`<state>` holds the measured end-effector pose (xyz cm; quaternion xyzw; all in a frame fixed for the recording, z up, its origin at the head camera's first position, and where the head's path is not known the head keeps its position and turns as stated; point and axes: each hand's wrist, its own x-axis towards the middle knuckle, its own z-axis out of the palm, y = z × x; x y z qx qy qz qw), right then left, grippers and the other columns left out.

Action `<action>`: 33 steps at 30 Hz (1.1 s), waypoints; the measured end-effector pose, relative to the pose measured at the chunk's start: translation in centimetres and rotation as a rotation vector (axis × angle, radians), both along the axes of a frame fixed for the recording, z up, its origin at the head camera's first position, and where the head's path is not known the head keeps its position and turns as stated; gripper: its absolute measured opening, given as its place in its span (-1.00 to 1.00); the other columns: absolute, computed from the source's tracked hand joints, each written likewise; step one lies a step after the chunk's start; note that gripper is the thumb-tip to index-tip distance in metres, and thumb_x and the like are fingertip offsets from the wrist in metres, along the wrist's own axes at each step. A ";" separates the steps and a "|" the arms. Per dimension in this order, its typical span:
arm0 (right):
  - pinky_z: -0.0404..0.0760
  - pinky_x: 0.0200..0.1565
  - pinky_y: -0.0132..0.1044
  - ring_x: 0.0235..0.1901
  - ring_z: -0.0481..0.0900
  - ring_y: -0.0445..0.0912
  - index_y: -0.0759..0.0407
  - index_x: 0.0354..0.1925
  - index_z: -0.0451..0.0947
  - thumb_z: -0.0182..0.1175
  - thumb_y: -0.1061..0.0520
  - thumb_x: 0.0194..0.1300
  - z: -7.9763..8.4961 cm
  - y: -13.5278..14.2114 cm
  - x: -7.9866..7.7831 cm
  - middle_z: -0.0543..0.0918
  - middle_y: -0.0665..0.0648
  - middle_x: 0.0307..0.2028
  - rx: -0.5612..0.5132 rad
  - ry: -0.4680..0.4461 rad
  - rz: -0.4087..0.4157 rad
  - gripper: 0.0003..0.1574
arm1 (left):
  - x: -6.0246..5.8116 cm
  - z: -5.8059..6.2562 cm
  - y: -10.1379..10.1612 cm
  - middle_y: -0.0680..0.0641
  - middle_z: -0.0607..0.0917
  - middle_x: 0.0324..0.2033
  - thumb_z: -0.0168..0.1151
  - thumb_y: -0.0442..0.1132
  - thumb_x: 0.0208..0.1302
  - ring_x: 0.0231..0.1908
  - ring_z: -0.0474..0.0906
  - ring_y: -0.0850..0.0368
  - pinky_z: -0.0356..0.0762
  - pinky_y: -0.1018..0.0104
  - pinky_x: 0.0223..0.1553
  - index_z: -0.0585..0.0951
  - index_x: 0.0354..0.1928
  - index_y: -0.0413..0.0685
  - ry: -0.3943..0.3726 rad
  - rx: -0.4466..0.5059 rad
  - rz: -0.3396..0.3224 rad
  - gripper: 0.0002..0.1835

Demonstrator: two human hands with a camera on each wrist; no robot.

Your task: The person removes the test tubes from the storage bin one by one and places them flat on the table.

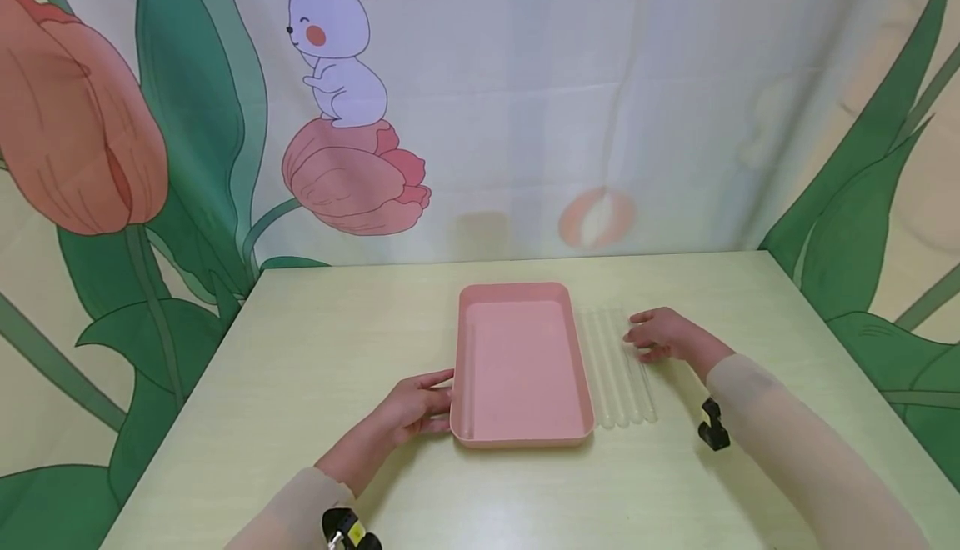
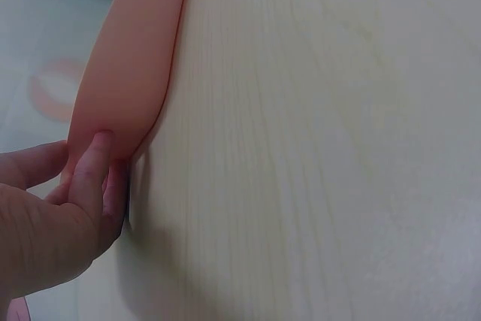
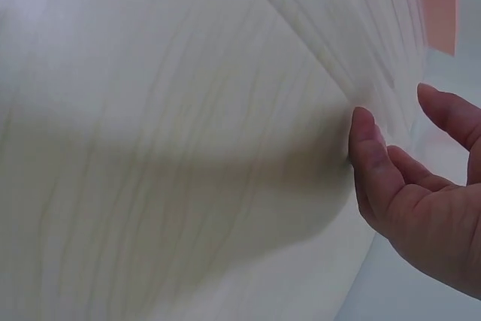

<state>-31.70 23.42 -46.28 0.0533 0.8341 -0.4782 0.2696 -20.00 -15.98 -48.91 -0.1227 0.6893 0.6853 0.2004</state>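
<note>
A shallow pink tray (image 1: 525,358) lies lengthwise on the table, with one clear tube (image 1: 470,379) along its left inner wall. My left hand (image 1: 420,408) touches the tray's left outer wall; in the left wrist view its fingertips (image 2: 102,140) press that wall near the rim. To the tray's right, several clear test tubes (image 1: 611,375) lie side by side, rounded ends towards me. At the far end of the rightmost tube, my right hand (image 1: 660,335) hovers low, fingertips right at the tube. In the right wrist view its thumb (image 3: 443,110) stands apart from the fingers.
The pale wood-grain table (image 1: 337,325) extends around the tray. A curtain (image 1: 480,100) printed with tulips and a rabbit hangs behind its far edge. Black wrist mounts (image 1: 713,425) sit on both sleeves.
</note>
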 end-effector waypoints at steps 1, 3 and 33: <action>0.77 -0.08 -0.29 0.16 0.48 0.12 0.52 0.53 -0.01 0.11 0.25 0.49 0.2 0.1 0.0 0.32 0.52 0.40 0.006 0.002 0.007 -0.16 | 0.0 -0.1 0.0 -0.41 0.56 0.31 0.11 -0.46 0.45 -0.05 0.74 0.04 0.81 0.14 -0.12 0.39 0.46 -0.25 -0.001 0.001 0.003 -0.44; 0.77 0.02 -0.21 0.26 0.46 0.21 0.53 0.53 -0.02 0.10 0.23 0.50 0.5 0.3 0.1 0.31 0.54 0.42 0.017 0.013 0.027 -0.16 | 0.0 0.0 0.0 -0.41 0.54 0.32 0.10 -0.46 0.46 -0.04 0.74 0.05 0.81 0.15 -0.12 0.37 0.47 -0.25 -0.001 -0.001 -0.001 -0.44; 0.64 0.28 -0.10 0.46 0.29 0.29 0.35 0.58 0.01 0.01 0.11 0.57 9.4 -2.3 1.1 0.25 0.46 0.51 -0.048 0.153 0.164 -0.20 | 0.0 0.2 -0.1 -0.42 0.53 0.33 0.06 -0.49 0.45 -0.12 0.71 0.15 0.81 0.25 -0.19 0.34 0.48 -0.30 0.013 0.009 -0.026 -0.43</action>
